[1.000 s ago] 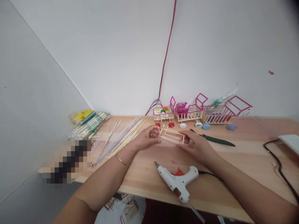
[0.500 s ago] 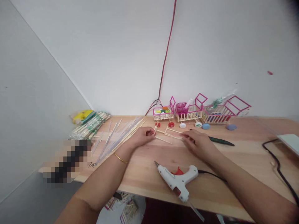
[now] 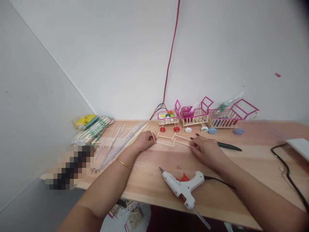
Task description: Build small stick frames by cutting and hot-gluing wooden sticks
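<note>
My left hand [image 3: 146, 141] pinches the left end of a thin wooden stick frame [image 3: 164, 144] just above the table. My right hand [image 3: 204, 149] has its fingers closed on the right end of a second stick frame [image 3: 182, 142]. The inner ends of the two frames meet or overlap between my hands; whether they are joined I cannot tell. A dark green long-handled tool [image 3: 229, 146] lies partly hidden beneath my right hand. Nearer to me, a white hot glue gun [image 3: 183, 187] with a red trigger rests on its side, a glue stick protruding from its back.
Three small stick carts [image 3: 168, 119] on round wheels stand along the wall. Loose sticks and clear glue sticks [image 3: 120, 141] lie left, beside a bag of sticks [image 3: 96, 129]. A black cable [image 3: 287, 170] runs at right. More stick pieces [image 3: 134, 217] are below the table edge.
My left hand has shifted slightly left with its frame. The two frames overlap less than before, and my right hand has barely moved.
</note>
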Demonstrator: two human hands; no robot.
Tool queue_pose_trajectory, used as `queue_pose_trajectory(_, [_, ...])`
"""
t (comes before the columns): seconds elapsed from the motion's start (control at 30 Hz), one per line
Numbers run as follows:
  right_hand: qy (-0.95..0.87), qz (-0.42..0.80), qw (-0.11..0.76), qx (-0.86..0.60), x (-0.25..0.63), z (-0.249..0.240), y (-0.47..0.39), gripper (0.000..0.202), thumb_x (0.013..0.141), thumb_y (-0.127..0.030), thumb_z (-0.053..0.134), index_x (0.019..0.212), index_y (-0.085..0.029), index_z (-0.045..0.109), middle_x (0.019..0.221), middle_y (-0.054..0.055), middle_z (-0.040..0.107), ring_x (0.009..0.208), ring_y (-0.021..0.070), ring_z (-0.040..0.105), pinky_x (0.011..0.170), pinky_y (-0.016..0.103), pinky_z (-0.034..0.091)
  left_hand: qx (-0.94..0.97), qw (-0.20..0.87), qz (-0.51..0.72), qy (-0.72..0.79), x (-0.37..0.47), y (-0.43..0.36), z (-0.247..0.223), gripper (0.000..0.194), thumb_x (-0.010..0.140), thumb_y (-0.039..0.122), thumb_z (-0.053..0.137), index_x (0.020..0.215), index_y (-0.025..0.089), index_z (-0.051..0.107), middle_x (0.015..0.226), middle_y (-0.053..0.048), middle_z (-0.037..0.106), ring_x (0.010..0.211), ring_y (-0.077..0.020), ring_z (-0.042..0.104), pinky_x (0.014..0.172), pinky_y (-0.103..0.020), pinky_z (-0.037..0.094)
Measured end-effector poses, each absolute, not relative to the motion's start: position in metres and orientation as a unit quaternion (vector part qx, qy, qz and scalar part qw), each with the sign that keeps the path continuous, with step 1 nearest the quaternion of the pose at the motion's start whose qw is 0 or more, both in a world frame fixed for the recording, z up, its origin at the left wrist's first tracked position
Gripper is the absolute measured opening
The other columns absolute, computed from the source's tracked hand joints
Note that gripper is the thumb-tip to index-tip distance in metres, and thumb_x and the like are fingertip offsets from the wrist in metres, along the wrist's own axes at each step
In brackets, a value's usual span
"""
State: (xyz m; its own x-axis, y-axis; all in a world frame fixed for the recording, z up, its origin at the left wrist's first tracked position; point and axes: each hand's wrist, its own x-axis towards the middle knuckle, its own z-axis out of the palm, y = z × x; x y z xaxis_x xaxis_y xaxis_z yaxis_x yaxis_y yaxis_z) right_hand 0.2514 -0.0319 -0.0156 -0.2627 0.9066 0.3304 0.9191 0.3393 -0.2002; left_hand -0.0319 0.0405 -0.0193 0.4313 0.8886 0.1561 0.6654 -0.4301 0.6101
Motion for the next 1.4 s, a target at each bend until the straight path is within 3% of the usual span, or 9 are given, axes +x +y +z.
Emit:
queue_pose_trajectory(0.23, [-0.772,-0.016,0.213,-0.598,0.264,-0.004,-0.034,0.015,0.079,-0.028,0.046,0.072,-0.020,0.057,0.073,0.004,0.062,0.066,0.0180,0.055,0.059,0.027,0.033,0.807,0.246,0.232,0.484,-0.029,0.038,-0.017,0.019,0.068,0.022,0.059,0.084,0.014,0.067,0.073,-0.001,0.058,0.065,-0.0121,0.051,0.059,-0.022,0.039])
queue_pose_trajectory(0.47, [-0.805,0.001,0.151,-0.573,0.261,-0.006,-0.037,0.014,0.077,-0.023,0.046,0.072,-0.021,0.059,0.076,0.003,0.063,0.070,0.0179,0.055,0.061,0.027,0.031,0.785,0.309,0.265,0.467,-0.022,0.033,-0.016,0.024,0.068,0.031,0.062,0.082,0.013,0.064,0.065,0.002,0.053,0.058,-0.0090,0.043,0.053,-0.020,0.033])
queue_pose_trajectory(0.8, [-0.804,-0.018,0.084,-0.588,0.263,0.000,-0.041,0.015,0.075,-0.023,0.046,0.066,-0.020,0.057,0.074,0.003,0.063,0.067,0.0177,0.055,0.060,0.028,0.027,0.762,0.297,0.349,0.457,-0.026,0.040,-0.020,0.019,0.072,0.032,0.055,0.071,0.013,0.060,0.063,0.001,0.055,0.059,-0.0097,0.045,0.054,-0.021,0.033])
queue_pose_trajectory(0.97, [-0.799,-0.002,0.144,-0.584,0.264,-0.001,-0.041,0.014,0.076,-0.025,0.046,0.069,-0.020,0.057,0.073,0.003,0.062,0.063,0.0160,0.054,0.057,0.026,0.030,0.749,0.311,0.354,0.465,-0.034,0.044,-0.017,0.021,0.071,0.033,0.057,0.071,0.013,0.060,0.065,0.000,0.056,0.060,-0.0103,0.047,0.055,-0.021,0.034])
queue_pose_trajectory(1.2, [-0.772,0.008,0.295,-0.562,0.260,0.002,-0.040,0.011,0.078,-0.024,0.047,0.070,-0.020,0.053,0.067,0.003,0.057,0.062,0.0162,0.051,0.056,0.026,0.037,0.770,0.350,0.305,0.437,-0.024,0.032,-0.017,0.019,0.072,0.032,0.058,0.071,0.013,0.060,0.063,0.001,0.055,0.058,-0.0090,0.045,0.054,-0.020,0.034])
queue_pose_trajectory(1.4, [-0.818,-0.019,0.326,-0.473,0.248,0.001,-0.043,0.009,0.082,-0.020,0.046,0.078,-0.019,0.054,0.075,0.004,0.057,0.070,0.0175,0.052,0.065,0.030,0.038,0.823,0.275,0.288,0.405,-0.007,0.015,-0.011,0.014,0.074,0.027,0.056,0.073,0.014,0.063,0.067,0.000,0.058,0.063,-0.0100,0.049,0.059,-0.020,0.036])
